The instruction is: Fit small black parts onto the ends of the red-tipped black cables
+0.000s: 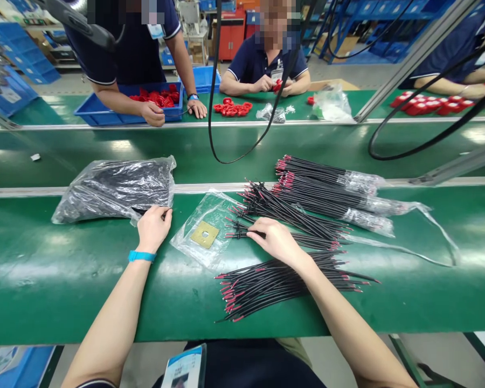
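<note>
My left hand (154, 229), with a blue band at the wrist, is closed at the right edge of a clear plastic bag (113, 188) of black parts; a dark piece shows at its fingers. My right hand (272, 237) pinches a black cable at the left end of the middle pile of cables (291, 213), which has black fittings near the red tips. Nearer to me lies a loose pile of black cables (275, 285) with red ends. Between my hands a square brass-coloured plate (205, 234) rests on a flat clear bag (186, 237).
Bundles of cables (327, 188) in plastic wrap lie at the back right. Black cords (230, 161) hang over the green bench (64, 285). Across it, people handle red parts (232, 108) beside a blue bin (105, 110). A metal post (412, 64) slants at the right.
</note>
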Demonstrator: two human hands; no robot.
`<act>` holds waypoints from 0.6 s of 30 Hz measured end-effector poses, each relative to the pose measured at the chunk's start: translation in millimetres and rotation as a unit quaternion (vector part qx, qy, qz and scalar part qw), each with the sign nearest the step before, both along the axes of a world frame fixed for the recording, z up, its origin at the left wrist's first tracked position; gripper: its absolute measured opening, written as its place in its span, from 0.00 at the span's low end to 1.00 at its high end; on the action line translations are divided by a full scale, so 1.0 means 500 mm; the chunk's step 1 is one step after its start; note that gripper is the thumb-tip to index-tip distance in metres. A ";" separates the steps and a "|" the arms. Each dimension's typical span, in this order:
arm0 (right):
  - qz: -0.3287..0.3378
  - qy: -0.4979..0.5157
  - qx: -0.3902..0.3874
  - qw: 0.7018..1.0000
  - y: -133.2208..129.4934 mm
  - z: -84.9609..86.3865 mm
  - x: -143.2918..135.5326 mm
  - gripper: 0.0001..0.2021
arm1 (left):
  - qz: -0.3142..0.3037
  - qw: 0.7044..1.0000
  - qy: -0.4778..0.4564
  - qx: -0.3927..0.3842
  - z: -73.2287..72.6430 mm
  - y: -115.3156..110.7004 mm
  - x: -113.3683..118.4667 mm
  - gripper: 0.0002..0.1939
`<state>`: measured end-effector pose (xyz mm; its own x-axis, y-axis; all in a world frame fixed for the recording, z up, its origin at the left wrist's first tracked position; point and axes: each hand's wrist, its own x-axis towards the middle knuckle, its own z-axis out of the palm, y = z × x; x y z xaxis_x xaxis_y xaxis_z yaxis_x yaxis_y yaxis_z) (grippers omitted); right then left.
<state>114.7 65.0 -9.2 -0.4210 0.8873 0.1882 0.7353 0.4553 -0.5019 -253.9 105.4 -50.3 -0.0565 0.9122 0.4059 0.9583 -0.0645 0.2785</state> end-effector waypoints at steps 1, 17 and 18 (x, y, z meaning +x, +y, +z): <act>-0.019 0.013 0.014 1.000 0.006 -0.004 0.006 0.11 | 0.001 1.000 0.001 0.000 0.000 0.000 0.000 0.16; -0.268 -0.012 0.127 0.955 0.092 -0.072 0.050 0.07 | -0.001 1.000 0.000 0.002 -0.006 0.001 -0.004 0.16; -0.265 0.003 0.120 0.957 0.092 -0.074 0.054 0.07 | -0.001 1.000 0.001 0.001 -0.006 0.002 -0.004 0.16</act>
<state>141.7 111.0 -46.0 0.0786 0.9069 0.4139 0.8921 0.1214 -0.4353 -255.9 106.2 -53.4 -0.0546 0.9113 0.4080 0.9585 -0.0667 0.2772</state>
